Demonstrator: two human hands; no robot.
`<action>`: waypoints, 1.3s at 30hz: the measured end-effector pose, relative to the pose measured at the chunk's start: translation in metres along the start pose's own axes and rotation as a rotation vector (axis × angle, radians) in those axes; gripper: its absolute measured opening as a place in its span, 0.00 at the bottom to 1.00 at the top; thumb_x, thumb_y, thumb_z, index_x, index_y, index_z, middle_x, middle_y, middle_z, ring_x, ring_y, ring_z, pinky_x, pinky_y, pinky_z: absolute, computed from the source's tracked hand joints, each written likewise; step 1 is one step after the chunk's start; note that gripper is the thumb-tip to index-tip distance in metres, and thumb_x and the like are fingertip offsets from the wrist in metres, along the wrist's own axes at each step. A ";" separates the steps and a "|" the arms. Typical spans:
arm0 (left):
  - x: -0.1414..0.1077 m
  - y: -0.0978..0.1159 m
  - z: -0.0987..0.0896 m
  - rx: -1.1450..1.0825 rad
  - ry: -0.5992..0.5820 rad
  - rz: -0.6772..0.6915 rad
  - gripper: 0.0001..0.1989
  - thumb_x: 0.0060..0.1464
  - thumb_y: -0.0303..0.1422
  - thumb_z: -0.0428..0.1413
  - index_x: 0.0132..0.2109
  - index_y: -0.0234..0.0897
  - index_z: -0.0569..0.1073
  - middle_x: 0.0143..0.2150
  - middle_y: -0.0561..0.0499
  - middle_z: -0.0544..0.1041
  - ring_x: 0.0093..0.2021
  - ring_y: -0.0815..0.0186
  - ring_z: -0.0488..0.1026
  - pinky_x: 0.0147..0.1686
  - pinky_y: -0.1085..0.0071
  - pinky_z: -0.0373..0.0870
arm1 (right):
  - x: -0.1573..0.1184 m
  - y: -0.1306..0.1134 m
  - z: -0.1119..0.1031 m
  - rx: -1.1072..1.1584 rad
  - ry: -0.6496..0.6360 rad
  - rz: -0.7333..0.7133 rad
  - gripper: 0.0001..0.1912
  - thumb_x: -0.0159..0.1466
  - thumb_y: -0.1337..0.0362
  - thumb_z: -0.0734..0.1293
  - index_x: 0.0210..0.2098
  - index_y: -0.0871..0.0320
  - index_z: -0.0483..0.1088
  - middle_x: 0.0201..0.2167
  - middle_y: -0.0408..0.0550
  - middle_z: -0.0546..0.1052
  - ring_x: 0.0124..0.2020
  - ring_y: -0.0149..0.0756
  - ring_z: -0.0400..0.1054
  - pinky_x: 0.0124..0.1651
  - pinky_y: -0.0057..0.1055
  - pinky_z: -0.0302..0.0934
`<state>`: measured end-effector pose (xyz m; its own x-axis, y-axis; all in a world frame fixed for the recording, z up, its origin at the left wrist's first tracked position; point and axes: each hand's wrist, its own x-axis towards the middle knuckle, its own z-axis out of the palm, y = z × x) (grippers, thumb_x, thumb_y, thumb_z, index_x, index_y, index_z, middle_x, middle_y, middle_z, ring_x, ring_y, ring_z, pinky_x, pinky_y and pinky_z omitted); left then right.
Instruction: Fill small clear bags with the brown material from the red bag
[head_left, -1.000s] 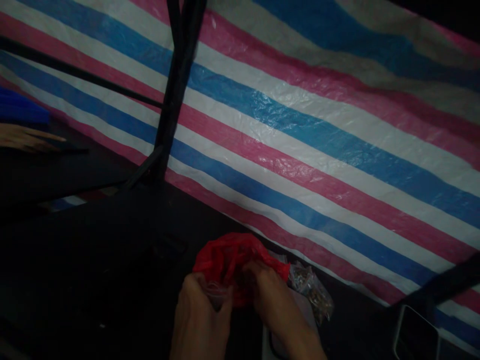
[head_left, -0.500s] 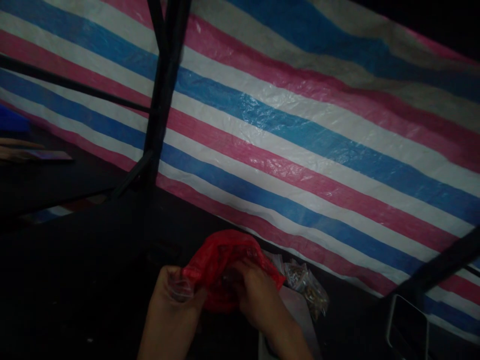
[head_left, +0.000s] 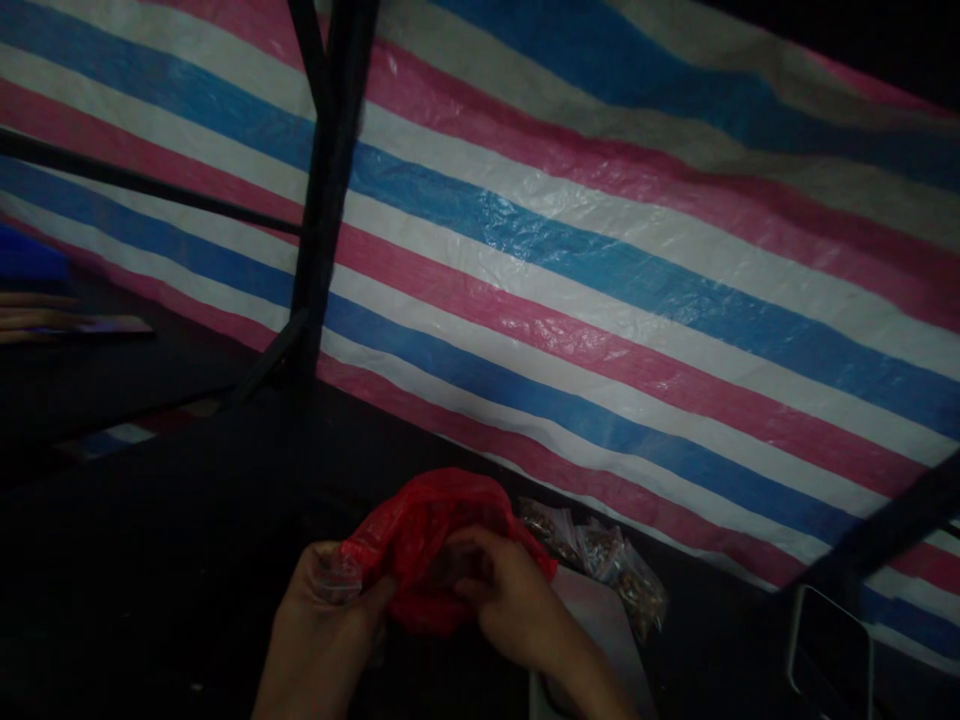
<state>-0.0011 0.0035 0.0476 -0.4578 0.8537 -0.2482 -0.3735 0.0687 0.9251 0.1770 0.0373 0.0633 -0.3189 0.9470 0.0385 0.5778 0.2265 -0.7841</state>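
A red plastic bag (head_left: 442,490) stands with its mouth open on the dark table, its inside mostly in shadow. My left hand (head_left: 322,610) is closed at the bag's left edge, with a small clear zip bag (head_left: 339,582) in its fingers. Its thumb lies by the red plastic. My right hand (head_left: 506,600) reaches over the right rim into the mouth, fingers curled in a pinch. Whatever lies between those fingers is too dark to make out. Beneath my right forearm is a flat grey device (head_left: 600,620), partly covered by the arm.
Several filled clear zip bags (head_left: 637,590) lie right of the red bag. A phone-like device (head_left: 831,650) leans at the lower right. Behind hangs a striped tarp (head_left: 570,330) with a dark metal post (head_left: 319,220). Another person's hand (head_left: 34,318) rests at far left beside a phone (head_left: 116,326).
My right hand has drawn back a little, and its fingers show more clearly at the bag's mouth. My left hand and the red bag sit slightly further left in view.
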 end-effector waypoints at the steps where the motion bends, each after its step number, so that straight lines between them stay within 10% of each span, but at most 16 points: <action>1: 0.000 0.001 0.000 -0.007 -0.002 -0.012 0.18 0.31 0.38 0.63 0.32 0.45 0.65 0.20 0.64 0.68 0.20 0.70 0.64 0.18 0.73 0.63 | 0.000 0.000 0.000 0.033 0.010 0.002 0.26 0.57 0.79 0.65 0.50 0.51 0.77 0.48 0.43 0.84 0.52 0.39 0.78 0.56 0.34 0.67; 8: -0.001 -0.001 -0.001 -0.120 -0.060 -0.103 0.23 0.29 0.36 0.67 0.35 0.45 0.66 0.21 0.65 0.70 0.21 0.70 0.64 0.20 0.74 0.63 | -0.008 -0.031 0.002 -0.114 0.160 0.003 0.26 0.60 0.76 0.66 0.54 0.50 0.75 0.52 0.43 0.82 0.55 0.40 0.75 0.60 0.36 0.65; 24: -0.002 0.004 -0.009 -0.024 0.033 0.017 0.17 0.36 0.38 0.63 0.35 0.45 0.66 0.22 0.63 0.71 0.22 0.70 0.65 0.20 0.74 0.64 | -0.006 -0.039 -0.010 -0.743 0.043 0.110 0.30 0.58 0.83 0.60 0.53 0.56 0.77 0.56 0.53 0.81 0.58 0.47 0.75 0.59 0.39 0.65; 39: 0.004 -0.004 0.017 0.028 -0.084 0.100 0.38 0.29 0.37 0.73 0.51 0.43 0.68 0.36 0.54 0.82 0.34 0.56 0.83 0.34 0.62 0.81 | -0.014 -0.034 0.002 -0.589 0.039 0.107 0.30 0.60 0.82 0.61 0.56 0.56 0.76 0.58 0.53 0.80 0.59 0.45 0.75 0.60 0.37 0.66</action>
<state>0.0125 0.0155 0.0479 -0.4219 0.8973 -0.1301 -0.3059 -0.0058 0.9521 0.1605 0.0161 0.0879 -0.2150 0.9766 0.0097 0.9278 0.2073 -0.3100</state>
